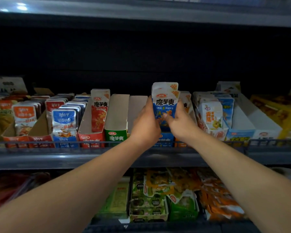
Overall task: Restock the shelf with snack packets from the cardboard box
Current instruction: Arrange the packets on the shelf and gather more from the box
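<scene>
Both your hands grasp a stack of blue packets (165,105) — left hand (145,125) on its left edge, right hand (180,123) at the lower right. You hold it upright over the blue tray (165,137) on the shelf (91,157), between the green tray (115,135) and orange packets (186,102).

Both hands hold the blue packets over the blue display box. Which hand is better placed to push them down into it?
Probably the right hand: its fingers lie across the front of the blue packets, above the blue display box. The left hand only steadies their side.
</scene>
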